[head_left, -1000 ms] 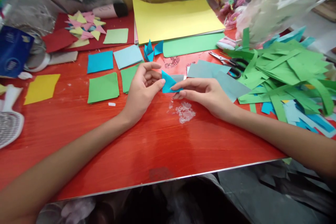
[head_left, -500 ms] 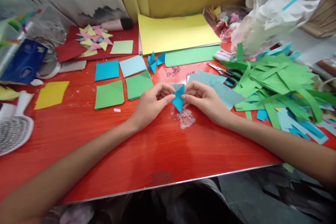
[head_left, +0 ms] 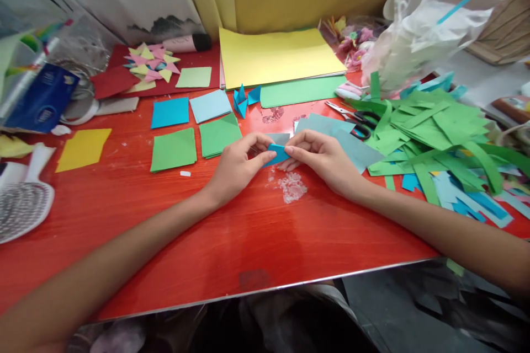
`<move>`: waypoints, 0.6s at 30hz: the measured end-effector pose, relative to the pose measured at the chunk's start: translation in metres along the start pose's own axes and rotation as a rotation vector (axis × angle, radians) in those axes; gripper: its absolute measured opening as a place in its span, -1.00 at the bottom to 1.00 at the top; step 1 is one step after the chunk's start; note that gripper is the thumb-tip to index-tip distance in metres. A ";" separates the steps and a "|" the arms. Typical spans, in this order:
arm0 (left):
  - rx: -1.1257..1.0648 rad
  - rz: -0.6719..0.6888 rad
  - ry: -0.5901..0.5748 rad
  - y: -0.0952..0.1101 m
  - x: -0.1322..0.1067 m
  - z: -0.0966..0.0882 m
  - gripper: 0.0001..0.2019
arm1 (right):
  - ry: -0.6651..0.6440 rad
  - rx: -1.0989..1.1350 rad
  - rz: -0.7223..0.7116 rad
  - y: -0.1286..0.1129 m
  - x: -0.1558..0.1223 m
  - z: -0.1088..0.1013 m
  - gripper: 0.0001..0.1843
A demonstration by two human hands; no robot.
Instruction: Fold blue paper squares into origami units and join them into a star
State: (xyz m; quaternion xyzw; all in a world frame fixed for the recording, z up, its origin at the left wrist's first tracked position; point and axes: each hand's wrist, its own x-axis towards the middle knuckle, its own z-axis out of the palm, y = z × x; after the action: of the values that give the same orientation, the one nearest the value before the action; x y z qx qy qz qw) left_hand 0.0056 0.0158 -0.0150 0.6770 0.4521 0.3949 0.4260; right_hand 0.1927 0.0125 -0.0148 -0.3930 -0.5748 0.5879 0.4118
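Observation:
Between my two hands is a small piece of folded blue paper, held just above the red table. My left hand pinches its left side between thumb and fingers. On the right side, the thumb and fingers of my right hand are closed on the same paper. Behind the hands stand folded blue paper pieces. Left of them lie a blue paper stack, a pale blue stack and two green stacks. A pale blue-grey sheet lies partly behind my right hand.
Scissors lie beside a heap of green paper strips at the right. Large yellow sheets rest at the back, near a plastic bag. At the left are a hairbrush, a yellow square and a blue packet.
The blue paper showed a downward-pointing tip before; now it appears as a flatter, narrower shape between the fingers. Both hands stay in nearly the same place. The camera view has shifted slightly.

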 end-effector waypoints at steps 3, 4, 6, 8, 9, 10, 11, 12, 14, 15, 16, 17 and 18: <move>0.011 0.008 0.013 0.004 0.000 -0.001 -0.91 | -0.068 -0.098 0.013 -0.003 -0.001 0.001 -0.72; 0.015 0.009 0.007 0.005 0.000 -0.001 -0.90 | -0.083 -0.123 0.008 -0.004 -0.001 0.001 -0.72; 0.030 0.013 -0.005 0.007 -0.001 -0.002 -0.87 | -0.099 -0.155 0.003 -0.006 -0.002 0.002 -0.72; 0.060 0.027 -0.009 0.007 -0.001 -0.002 -0.85 | -0.109 -0.174 0.001 -0.006 -0.002 0.002 -0.72; 0.075 0.037 -0.011 0.007 -0.001 -0.002 -0.85 | -0.116 -0.180 0.001 -0.006 -0.002 0.002 -0.72; 0.085 0.042 -0.016 0.006 -0.001 -0.002 -0.85 | -0.118 -0.180 0.000 -0.005 -0.002 0.002 -0.72; 0.088 0.041 -0.020 0.006 -0.001 -0.002 -0.85 | -0.112 -0.176 -0.003 -0.005 -0.002 0.002 -0.72; 0.085 0.035 -0.026 0.005 -0.002 -0.002 -0.85 | -0.096 -0.167 -0.007 -0.004 -0.002 0.002 -0.73; 0.076 0.014 -0.037 0.004 -0.002 -0.002 -0.83 | -0.051 -0.142 -0.016 -0.004 -0.002 0.002 -0.74; 0.076 0.005 -0.039 0.004 -0.002 -0.002 -0.82 | -0.030 -0.129 -0.020 -0.004 -0.002 0.002 -0.74; 0.078 -0.003 -0.040 0.003 -0.002 -0.002 -0.81 | -0.016 -0.120 -0.020 -0.004 -0.002 0.002 -0.73; 0.080 -0.010 -0.041 0.002 -0.001 -0.002 -0.80 | -0.010 -0.113 -0.018 -0.004 -0.002 0.002 -0.73; 0.078 -0.018 -0.041 0.001 -0.001 -0.002 -0.79 | -0.007 -0.106 -0.012 -0.005 -0.002 0.001 -0.72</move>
State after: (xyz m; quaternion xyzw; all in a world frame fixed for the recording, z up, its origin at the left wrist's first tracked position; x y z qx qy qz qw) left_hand 0.0038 0.0150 -0.0131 0.6968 0.4643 0.3591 0.4121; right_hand 0.1921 0.0102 -0.0103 -0.4087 -0.6090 0.5553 0.3919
